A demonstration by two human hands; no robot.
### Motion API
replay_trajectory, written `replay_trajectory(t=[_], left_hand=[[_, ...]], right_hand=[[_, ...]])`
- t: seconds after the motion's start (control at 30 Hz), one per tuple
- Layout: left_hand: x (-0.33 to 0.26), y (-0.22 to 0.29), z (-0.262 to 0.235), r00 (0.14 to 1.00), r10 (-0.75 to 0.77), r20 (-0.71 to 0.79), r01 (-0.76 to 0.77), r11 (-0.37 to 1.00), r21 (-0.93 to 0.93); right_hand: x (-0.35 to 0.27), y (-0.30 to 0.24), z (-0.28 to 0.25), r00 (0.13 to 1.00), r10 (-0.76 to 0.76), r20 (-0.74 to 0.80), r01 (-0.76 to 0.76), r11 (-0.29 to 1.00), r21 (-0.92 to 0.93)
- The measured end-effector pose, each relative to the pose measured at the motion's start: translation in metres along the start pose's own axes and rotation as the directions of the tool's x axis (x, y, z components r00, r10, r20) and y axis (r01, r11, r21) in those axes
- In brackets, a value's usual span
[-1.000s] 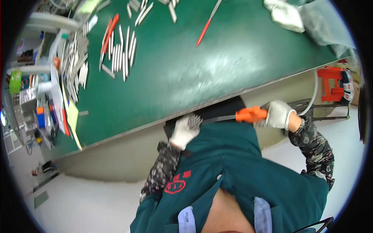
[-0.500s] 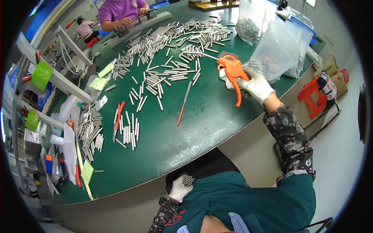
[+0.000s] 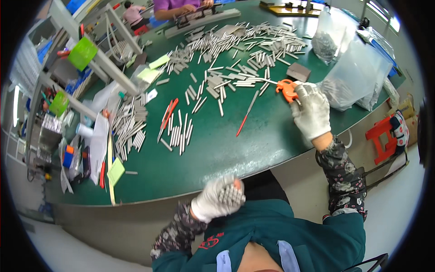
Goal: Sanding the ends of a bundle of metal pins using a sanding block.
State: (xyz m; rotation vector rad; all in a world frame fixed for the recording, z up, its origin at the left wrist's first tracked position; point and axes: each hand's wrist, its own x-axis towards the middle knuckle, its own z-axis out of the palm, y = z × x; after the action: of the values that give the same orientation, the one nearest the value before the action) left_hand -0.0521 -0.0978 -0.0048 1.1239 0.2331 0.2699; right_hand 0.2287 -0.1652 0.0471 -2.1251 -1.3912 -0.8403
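The left hand [image 3: 210, 201], gloved, is closed around a bundle [image 3: 232, 196] of grey rods, their ends facing up, just off the near edge of the table [image 3: 253, 152]. The right hand [image 3: 312, 113], also gloved, has its fingers over the back of the orange air gun [image 3: 285, 89]; whether they clasp it tightly I cannot tell. The nozzle points left from that grip, toward loose rods [image 3: 247, 81] spread beyond both hands.

Between the hands, farther in, lies a file [image 3: 242, 124] with a red handle. A cutter [image 3: 172, 109] lies beyond the left hand, to its left. A block [image 3: 299, 71] sits just past the right hand, and clear bags [image 3: 358, 72] stand to its right.

Of writing, the jacket [image 3: 267, 217] bears red lettering [image 3: 210, 242] below the left hand, small and blurred. A yellow note [image 3: 116, 172] lies well left of that hand and another note [image 3: 148, 74] farther off; any marks on them are too small to read.
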Motion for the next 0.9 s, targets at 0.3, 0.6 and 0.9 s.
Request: replay_trajectory(t=[0.3,0.6,0.9], left_hand=[[0.072,0.008,-0.049,0.951,0.261,-0.164,-0.273,0.96,-0.054],[0.068,0.005,-0.067,0.924,0.348,-0.161,-0.188,0.777,0.601],[0.064,0.013,-0.064,0.963,0.235,-0.135,-0.225,0.971,0.082]], right_hand=[[-0.014,-0.11,0.018,0.789,-0.261,0.556,-0.409,0.453,0.792],[-0.028,-0.118,0.043,0.792,-0.229,0.565,-0.468,0.365,0.805],[-0.025,-0.122,0.044,0.76,-0.2,0.618,-0.509,0.407,0.759]])
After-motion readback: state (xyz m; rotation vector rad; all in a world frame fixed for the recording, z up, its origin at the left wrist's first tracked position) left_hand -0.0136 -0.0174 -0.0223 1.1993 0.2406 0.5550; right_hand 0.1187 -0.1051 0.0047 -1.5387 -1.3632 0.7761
